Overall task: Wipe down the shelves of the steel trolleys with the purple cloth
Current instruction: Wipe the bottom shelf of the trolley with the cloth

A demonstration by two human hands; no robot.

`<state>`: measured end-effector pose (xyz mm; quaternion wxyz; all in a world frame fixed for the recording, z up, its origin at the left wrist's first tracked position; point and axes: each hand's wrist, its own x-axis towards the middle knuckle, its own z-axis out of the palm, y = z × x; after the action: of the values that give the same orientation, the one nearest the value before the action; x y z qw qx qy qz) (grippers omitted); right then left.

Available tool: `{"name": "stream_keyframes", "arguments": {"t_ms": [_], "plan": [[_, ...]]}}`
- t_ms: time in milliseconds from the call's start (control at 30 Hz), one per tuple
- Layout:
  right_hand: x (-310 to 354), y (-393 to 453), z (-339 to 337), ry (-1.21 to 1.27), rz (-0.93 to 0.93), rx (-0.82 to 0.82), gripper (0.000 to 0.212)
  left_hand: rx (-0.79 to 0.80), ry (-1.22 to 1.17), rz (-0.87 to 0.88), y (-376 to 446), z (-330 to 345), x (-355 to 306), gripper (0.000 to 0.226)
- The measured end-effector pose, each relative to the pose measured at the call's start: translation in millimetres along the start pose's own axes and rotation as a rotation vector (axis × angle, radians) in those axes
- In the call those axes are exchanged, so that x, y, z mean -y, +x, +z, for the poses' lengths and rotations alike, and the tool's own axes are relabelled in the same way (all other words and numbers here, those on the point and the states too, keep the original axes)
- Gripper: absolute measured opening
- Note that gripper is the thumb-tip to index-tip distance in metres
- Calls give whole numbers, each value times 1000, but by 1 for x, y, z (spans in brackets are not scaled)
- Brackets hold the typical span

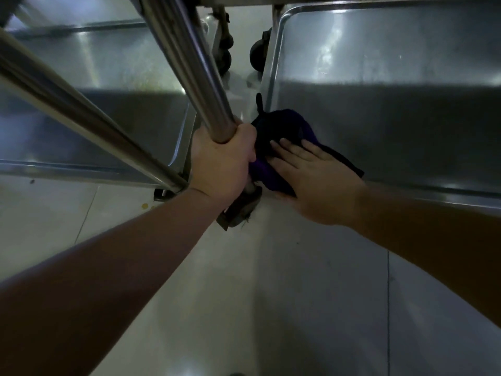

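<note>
Item: purple cloth [282,137]. Bunched and dark, it lay on the near left corner of the right-hand trolley's bottom shelf [393,126], directly under the fingers of the right hand [311,180] and running out past the fingertips toward the shelf's far side. Its long axis ran diagonally, from a folded end hanging over the shelf's near rim beside the thumb to a rumpled end beyond the fingertips; a thin dark edge trailed off past the little-finger side of the hand.

Item: right hand. It was laid flat, fingers straight and slightly spread, pressing the cloth onto the steel; nothing was clasped in it.

Item: left hand [222,164]. It was closed in a fist round the upright post [195,63], knuckles touching the cloth's left edge. The post rose up and away from the fist; just below the fist sat a castor [241,207] on the tiled floor [244,294].

Item: left-hand trolley shelf [95,90]. It lay beyond and to the left of the gripping fist, with a slanted rail [67,104] crossing above it. More castors [225,50] stood well beyond both hands, between the two shelves.
</note>
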<state>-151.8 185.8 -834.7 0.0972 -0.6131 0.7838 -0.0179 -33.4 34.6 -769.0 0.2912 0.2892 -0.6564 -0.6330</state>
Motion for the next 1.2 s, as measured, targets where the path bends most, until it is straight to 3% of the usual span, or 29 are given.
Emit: {"name": "stream_keyframes", "arguments": {"t_ms": [133,300,367,433,500,567,667,767,833,1200], "plan": [[-21,-36,0,-71,-13,-39,67,-89,147,-4,-4,3,-2,21],[-55,-76,-7,-55,-20,-9,68,-208,378,-85,-12,-1,-9,40],[-70,-89,-5,-66,-18,8,65,-197,540,-124,-24,-5,-9,37],[-83,-101,-3,-56,-11,14,64,-207,608,-278,-49,-7,-1,41],[-92,-112,-1,-51,-3,9,64,-140,639,-566,-84,-1,11,41],[-101,-125,1,-41,15,3,63,107,787,-629,-114,15,19,41],[-117,-146,3,-39,25,7,63,391,964,-314,-123,46,13,59],[-136,-167,1,-44,32,16,64,634,1225,171,-111,76,1,72],[-147,-182,0,-37,38,20,64,744,1326,346,-109,96,-2,77],[-218,-273,-6,-51,103,101,63,811,1367,498,-112,194,17,93]]}}
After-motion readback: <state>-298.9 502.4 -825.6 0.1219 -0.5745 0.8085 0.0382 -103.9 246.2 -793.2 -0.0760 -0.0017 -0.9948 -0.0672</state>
